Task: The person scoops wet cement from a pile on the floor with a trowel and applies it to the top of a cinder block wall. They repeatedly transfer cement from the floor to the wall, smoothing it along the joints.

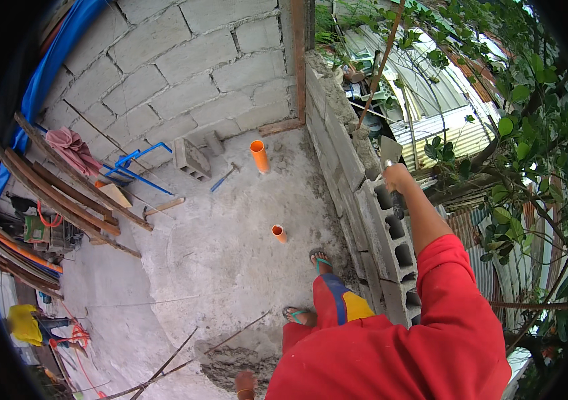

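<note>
My right hand (399, 179) is wrapped round a trowel (391, 151) above the top of the hollow-block wall (387, 230) on my right. The trowel's flat blade points away from me, and its dark handle end sticks out below my fist. Open cores show along the top of the nearer blocks, while the farther part of the wall top looks rough with mortar (364, 150). At the lower edge hangs my left hand (245, 383), beside a patch of wet-looking grey mortar (237, 357) on the floor. Its fingers do not show clearly.
Two orange pipes (259, 157) stand up from the concrete floor. A blue-handled hammer (224, 177) lies near a loose hollow block (191, 159). Thin rods (164, 367) cross the floor; curved planks (64, 193) lie left. A person in yellow (25, 325) is farther left. Leafy branches (497, 180) overhang the right.
</note>
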Available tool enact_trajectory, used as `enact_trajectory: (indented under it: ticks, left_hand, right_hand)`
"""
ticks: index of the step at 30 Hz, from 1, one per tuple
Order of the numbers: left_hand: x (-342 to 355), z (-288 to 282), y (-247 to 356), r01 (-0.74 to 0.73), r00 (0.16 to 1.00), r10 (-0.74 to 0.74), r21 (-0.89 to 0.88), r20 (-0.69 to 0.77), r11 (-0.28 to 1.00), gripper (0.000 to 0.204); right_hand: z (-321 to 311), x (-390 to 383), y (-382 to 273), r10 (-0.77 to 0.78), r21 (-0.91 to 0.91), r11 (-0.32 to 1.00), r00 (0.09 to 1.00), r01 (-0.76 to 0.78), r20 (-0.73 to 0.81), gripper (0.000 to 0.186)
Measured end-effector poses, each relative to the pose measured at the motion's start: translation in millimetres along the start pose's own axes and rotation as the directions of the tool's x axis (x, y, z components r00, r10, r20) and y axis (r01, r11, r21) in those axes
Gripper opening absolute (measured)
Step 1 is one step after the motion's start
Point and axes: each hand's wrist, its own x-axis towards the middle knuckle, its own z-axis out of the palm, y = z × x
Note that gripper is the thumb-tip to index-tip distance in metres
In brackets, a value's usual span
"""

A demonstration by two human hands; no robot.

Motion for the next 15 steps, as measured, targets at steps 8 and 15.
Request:
enact_trajectory:
  ticks: [8, 15]
  left_hand:
    - [10, 6, 102, 0.094, 0.965, -0.23, -0.652, -0.125, 0.752, 0.024]
    - [56, -12, 127, -0.372, 0.904, 0.406, 0.221, -0.134, 0.902, 0.022]
  right_hand:
    - [47, 132, -77, -0.166, -0.783, -0.342, 0.787, 0.519, 0.594, 0.03]
    - [33, 81, -107, -0.375, -0.842, 0.461, 0.921, 0.28, 0.101, 0.03]
